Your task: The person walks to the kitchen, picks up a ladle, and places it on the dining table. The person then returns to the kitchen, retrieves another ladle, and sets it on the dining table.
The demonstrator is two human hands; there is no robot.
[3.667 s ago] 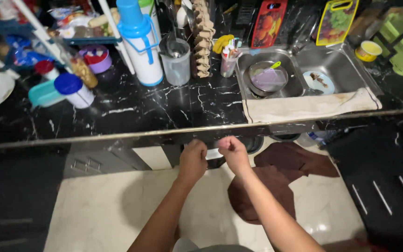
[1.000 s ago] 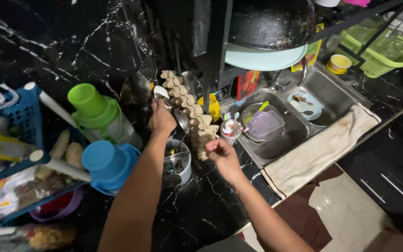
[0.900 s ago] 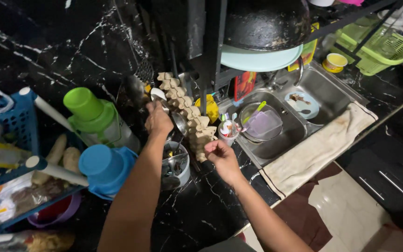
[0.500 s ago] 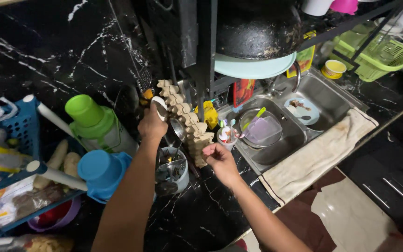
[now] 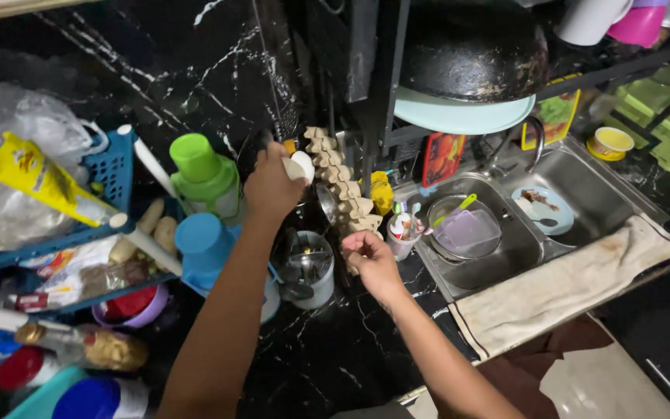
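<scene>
Fingers of the left hand [image 5: 271, 186]: closing around a white-handled utensil [image 5: 302, 166], lifting it above the clear utensil holder [image 5: 309, 268]; only the pale rounded end is showing past the knuckles, and what kind of utensil it is cannot be told.

Fingers of the right hand [image 5: 370, 260]: curling loosely, fingertips touching the lower edge of the stacked cardboard egg trays [image 5: 339, 198]; whether they are pinching anything cannot be told.

Egg trays: standing on edge on the black marbled surface [image 5: 327, 349], leaning between the utensil holder and the sink.

Utensil holder: standing on the surface just below the left hand, holding dark and metal utensils.

Left of the holder: a blue-capped jug [image 5: 209, 252] and, behind it, a green-capped jug [image 5: 205, 177], both upright.

Far left: a blue rack [image 5: 114, 167] carrying bags and packets.

Right of the trays: a small cup of toothbrushes [image 5: 402, 230], then a steel sink [image 5: 583, 186] holding a pan with a lilac lid [image 5: 465, 231] and a light-blue plate [image 5: 544, 209].

Sink front edge: a stained cloth [image 5: 568, 287] is lying draped along it.

Overhead: a black wok [image 5: 478, 46] is resting on a pale plate [image 5: 467, 116] in a dark rack.
</scene>
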